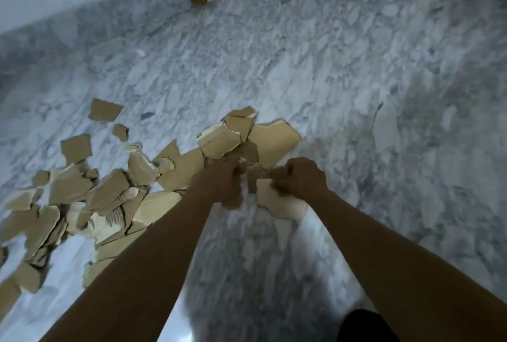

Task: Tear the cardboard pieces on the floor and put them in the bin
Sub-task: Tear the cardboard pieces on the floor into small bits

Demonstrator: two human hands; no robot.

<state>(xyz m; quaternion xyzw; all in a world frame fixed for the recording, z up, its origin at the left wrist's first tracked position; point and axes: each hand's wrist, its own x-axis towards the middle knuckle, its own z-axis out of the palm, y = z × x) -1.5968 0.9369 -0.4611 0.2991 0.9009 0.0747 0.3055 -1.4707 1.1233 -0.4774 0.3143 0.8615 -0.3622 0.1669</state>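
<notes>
Cardboard, torn lots: both hands gripping
Loose cardboard pieces (82, 196) on the floor (356, 67), left of your grips; your left hand (227, 177) clutches a fanned bundle (219, 141) rising beyond it; your right hand (301, 177), just beside, pinches a pale piece (279, 201) hanging nearer you; bin unseen

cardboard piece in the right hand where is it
Head view, centre: the cardboard piece, gripped by the right hand, sits just right of the left hand.

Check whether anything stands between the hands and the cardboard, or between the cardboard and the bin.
Nothing visible separates them: the left hand and right hand grip torn tan cardboard pieces above the grey marbled floor. No bin is in view, so that path cannot be judged.
</notes>
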